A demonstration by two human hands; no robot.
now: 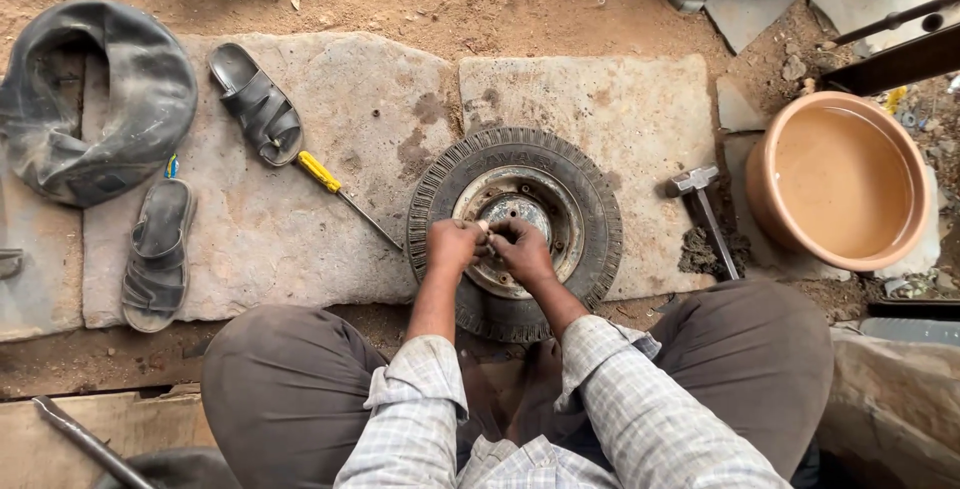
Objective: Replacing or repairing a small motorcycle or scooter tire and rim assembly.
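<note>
a small tyre (pixel 515 234) on a rusty metal rim (pixel 520 224) lies flat on two stone slabs (pixel 330 219) set in sandy ground, straddling the seam between them near the slabs' near edge, just in front of the crouching person's knees. a yellow-handled screwdriver (pixel 345 196) lies on the left slab, its tip reaching the tyre's left side. two dark sandals lie further left: one sandal (pixel 256 102) near the far edge of that slab, the other sandal (pixel 157 252) at its left edge. a slack black inner tube (pixel 95 99) sits heaped at the far left corner. a hammer (pixel 703 211) rests off the right slab's right edge, just beside a round orange basin (pixel 840 181) holding muddy water. a dark metal bar (pixel 85 439) lies at the lower left on a wooden plank.

nothing blocks the hands. both forearms reach forward from checked sleeves over the near part of the tyre. the left hand (pixel 452 246) and right hand (pixel 522 247) meet over the left side of the rim, fingers curled and pinched together on a small part at the rim; what that part is cannot be told, it is too small and covered by the fingers. the knuckles face up and the wrists are nearly level.
</note>
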